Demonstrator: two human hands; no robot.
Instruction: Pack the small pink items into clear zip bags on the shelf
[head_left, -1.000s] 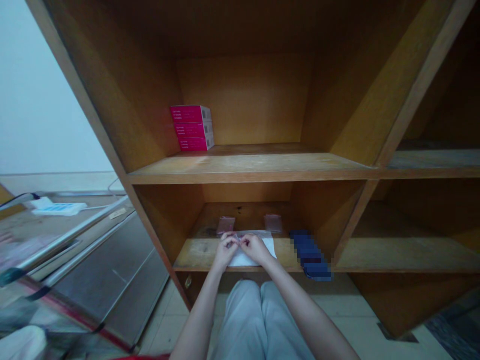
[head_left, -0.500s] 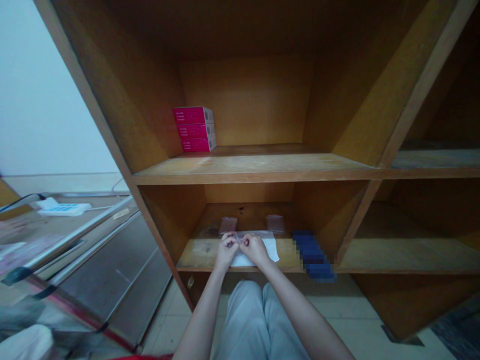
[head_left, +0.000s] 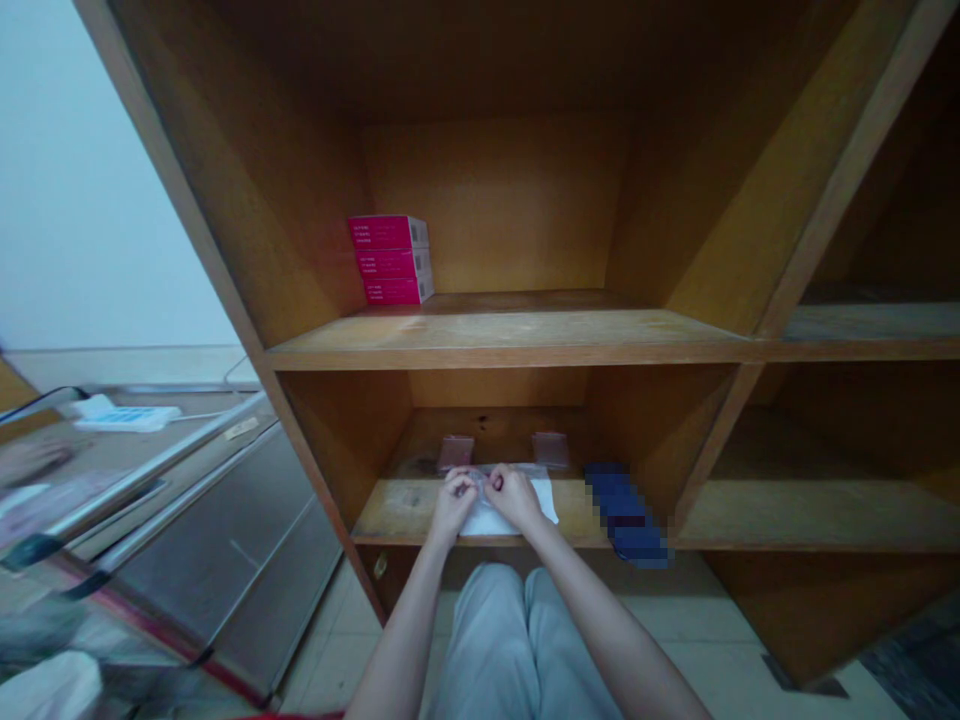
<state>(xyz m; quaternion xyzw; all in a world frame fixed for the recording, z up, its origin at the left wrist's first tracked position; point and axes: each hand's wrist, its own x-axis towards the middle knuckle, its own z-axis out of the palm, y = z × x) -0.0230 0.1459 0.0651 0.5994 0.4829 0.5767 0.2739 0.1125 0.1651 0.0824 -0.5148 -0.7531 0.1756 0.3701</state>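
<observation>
Above a white sheet (head_left: 543,492) on the lower shelf, my left hand (head_left: 454,500) and my right hand (head_left: 514,495) are close together with fingers pinched. Between the fingertips is a thin piece of clear plastic film (head_left: 482,481), pinched from both sides. The fingers partly hide it, so its full shape cannot be made out. Behind my left hand lies a small pinkish clear packet (head_left: 456,452). A similar packet (head_left: 551,449) lies farther right, behind the sheet.
Three pink boxes (head_left: 391,262) are stacked on the upper shelf (head_left: 525,330). At right, a pixelated dark blue item (head_left: 626,515) overhangs the lower shelf's front edge. A metal-framed table (head_left: 247,490) stands left with a white power strip (head_left: 127,417) and another person's blurred hand (head_left: 34,460).
My right hand has shifted slightly right, widening the gap between my fingertips, with the film still between them. The other person's hand at left has moved further into view.
</observation>
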